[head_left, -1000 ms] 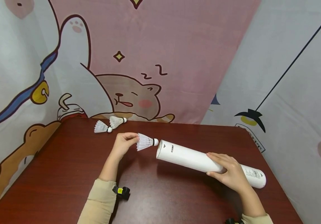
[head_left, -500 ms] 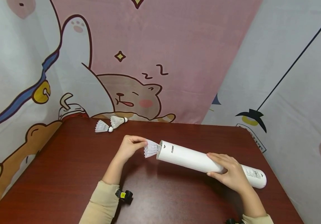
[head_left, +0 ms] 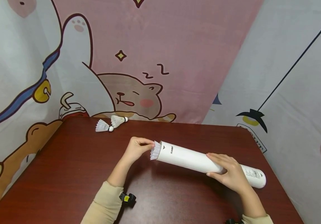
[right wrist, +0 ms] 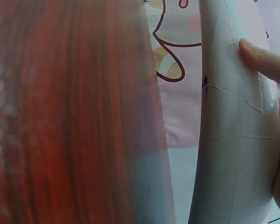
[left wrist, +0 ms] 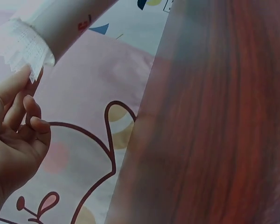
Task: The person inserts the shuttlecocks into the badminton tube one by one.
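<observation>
My left hand point(head_left: 138, 148) pinches the feathered skirt of a white shuttlecock point(head_left: 155, 151) between thumb and fingertips. The cork end is hidden inside the mouth of a long white tube point(head_left: 187, 158), and only the skirt's wide end sticks out. In the left wrist view the skirt point(left wrist: 25, 46) spreads from the tube's rim, with the other fingers loosely curled below. My right hand point(head_left: 229, 170) grips the tube around its middle, thumb on the near side. The tube lies slanted, its open mouth to the left. Creases run across its surface point(right wrist: 233, 121) in the right wrist view.
Two more shuttlecocks lie together at the back left of the dark red wooden table point(head_left: 73, 174): a white one point(head_left: 103, 125) and a slightly creamier one point(head_left: 118, 120). A printed cartoon cloth point(head_left: 188, 62) hangs right behind the table's back edge.
My left hand has moved right and pushed the shuttlecock, cork first, from outside the tube's mouth into it, until mostly the skirt's end shows. The right hand and tube have hardly moved.
</observation>
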Demonstrator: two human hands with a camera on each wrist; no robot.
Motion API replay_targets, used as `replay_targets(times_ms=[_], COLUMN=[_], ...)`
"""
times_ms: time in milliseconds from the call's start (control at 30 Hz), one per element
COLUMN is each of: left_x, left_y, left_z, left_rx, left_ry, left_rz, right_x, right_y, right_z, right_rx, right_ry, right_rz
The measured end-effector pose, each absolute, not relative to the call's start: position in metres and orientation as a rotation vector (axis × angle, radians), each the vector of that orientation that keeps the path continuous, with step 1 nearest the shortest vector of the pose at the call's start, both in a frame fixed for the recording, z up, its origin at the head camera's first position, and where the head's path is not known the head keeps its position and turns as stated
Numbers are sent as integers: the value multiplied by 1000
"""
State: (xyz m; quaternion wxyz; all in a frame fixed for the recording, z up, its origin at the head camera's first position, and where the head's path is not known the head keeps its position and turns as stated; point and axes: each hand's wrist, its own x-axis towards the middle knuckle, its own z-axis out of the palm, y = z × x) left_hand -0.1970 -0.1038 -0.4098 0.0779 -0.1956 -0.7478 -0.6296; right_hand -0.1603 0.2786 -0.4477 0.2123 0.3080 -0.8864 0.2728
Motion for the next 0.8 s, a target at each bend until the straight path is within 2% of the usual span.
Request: replay_targets(times_ms=[200,800], left_x=[-196,-188], left_y=[-97,-81], left_z=[-410,-411], left_rx=[-660,-560], left_ry=[-2188,-2232], left_rz=[-1866,-1902], right_x=[-159,-160], right_y=[277,276], right_z=[-446,-447], right_rx=[880,887], right_ry=[-2429,-2439], right_rz=[754,751])
